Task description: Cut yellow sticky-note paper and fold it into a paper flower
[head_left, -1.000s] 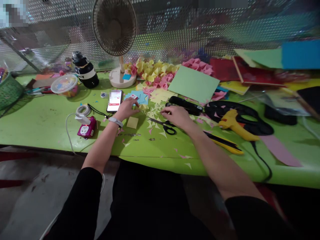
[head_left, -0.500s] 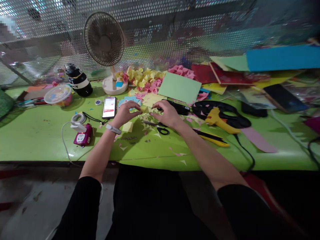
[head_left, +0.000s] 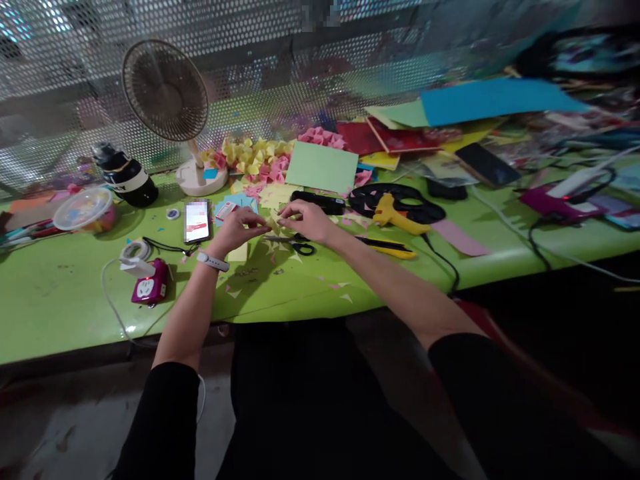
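My left hand (head_left: 239, 227) and my right hand (head_left: 306, 221) meet over the green table (head_left: 60, 300), fingertips pinched together on a small yellow paper piece (head_left: 275, 221) held between them. Black-handled scissors (head_left: 295, 243) lie on the table just under and in front of my right hand. A yellow paper square (head_left: 239, 253) rests below my left hand, with yellow and pink paper scraps scattered around. A phone (head_left: 197, 221) lies left of my left hand.
A desk fan (head_left: 167, 100), a black bottle (head_left: 125, 177), a plastic tub (head_left: 84, 209) and a pink power adapter (head_left: 147, 287) stand left. Folded yellow and pink paper pieces (head_left: 253, 159), a green sheet (head_left: 321, 167), a yellow glue gun (head_left: 395, 215) and stacked coloured paper (head_left: 480, 100) lie behind and right.
Both hands left the table and came together on a small yellow paper piece. The right hand moved away from the scissors. The camera has turned to the right.
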Demonstrator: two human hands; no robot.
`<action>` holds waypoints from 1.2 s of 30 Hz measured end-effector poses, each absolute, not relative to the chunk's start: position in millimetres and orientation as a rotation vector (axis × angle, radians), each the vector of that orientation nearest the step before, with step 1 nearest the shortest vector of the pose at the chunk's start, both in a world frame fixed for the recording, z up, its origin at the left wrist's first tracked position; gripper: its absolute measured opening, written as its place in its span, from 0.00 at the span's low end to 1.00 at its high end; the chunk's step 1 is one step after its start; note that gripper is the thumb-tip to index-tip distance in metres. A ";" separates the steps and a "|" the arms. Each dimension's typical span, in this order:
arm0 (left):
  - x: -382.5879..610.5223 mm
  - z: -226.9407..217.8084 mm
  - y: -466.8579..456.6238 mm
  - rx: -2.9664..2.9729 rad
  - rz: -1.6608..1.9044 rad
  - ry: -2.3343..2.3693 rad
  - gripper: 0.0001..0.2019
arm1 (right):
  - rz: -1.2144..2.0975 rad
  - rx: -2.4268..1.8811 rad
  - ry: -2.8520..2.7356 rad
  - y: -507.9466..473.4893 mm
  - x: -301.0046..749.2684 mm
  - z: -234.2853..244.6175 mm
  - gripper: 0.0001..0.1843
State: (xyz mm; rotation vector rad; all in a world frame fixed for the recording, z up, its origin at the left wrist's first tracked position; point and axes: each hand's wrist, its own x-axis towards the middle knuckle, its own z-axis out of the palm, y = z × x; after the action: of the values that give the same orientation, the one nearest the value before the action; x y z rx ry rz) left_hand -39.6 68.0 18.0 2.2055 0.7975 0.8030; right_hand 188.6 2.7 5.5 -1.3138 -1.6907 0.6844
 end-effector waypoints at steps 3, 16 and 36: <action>-33.0 18.7 60.2 1.934 0.684 0.733 0.19 | 0.726 -1.308 -1.615 1.2 185.6 2.9 0.14; -24.7 8.1 62.5 1.748 0.817 0.743 0.17 | 0.100 -2.032 -1.836 -51.1 305.6 32.4 0.18; -20.7 7.8 57.6 1.771 0.747 0.740 0.16 | -0.124 -2.651 -1.815 -62.6 366.0 -3.8 0.31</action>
State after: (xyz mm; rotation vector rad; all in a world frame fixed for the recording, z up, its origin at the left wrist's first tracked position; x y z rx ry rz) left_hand -20.7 57.6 7.8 1.7708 0.7399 0.7466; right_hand 366.0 -62.6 -3.8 -2.6508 -1.8150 -0.1241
